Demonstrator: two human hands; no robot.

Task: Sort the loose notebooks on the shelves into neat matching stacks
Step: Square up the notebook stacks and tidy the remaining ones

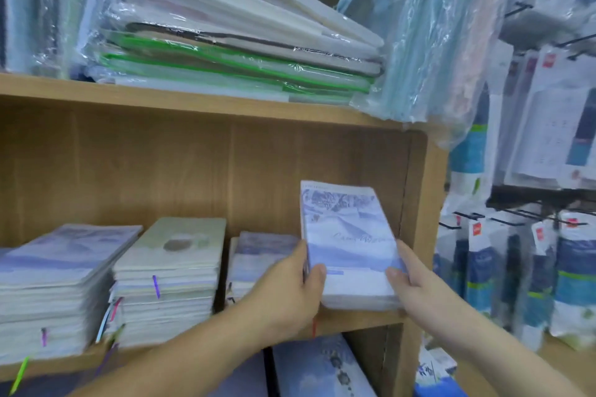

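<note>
Both hands were clamped on 1 stack of notebooks (350, 245) at the right end of the middle shelf (354, 316).

- Left hand (290, 287): thumb over the cover, fingers wrapped round the stack's left edge.
- Right hand (411, 274): thumb on the cover's right edge, remaining fingers hidden beneath or beside the stack.
- The stack lay between the 2 hands, so neither was nearer. Its long axis ran front to back, into the shelf and away from the person.
- The near end sat at the shelf's front edge. The far end looked raised, though I could not tell whether it was lifted clear.
- The slot was bounded by the side wall (419, 203), close on the right, and the blue-covered stack (261, 246), just beside it on the left and partly behind the left hand.
- 2 further piles stood leftward: the pale green stack (174, 267) and the far-left stack (61, 271).

Judgement: the blue-covered stack's cover appeared to match the held one, though blur limited certainty. If so, the coming move runs leftward. If not, it is a straight push along the long axis. The wall left little room on the right for the right hand.
</note>
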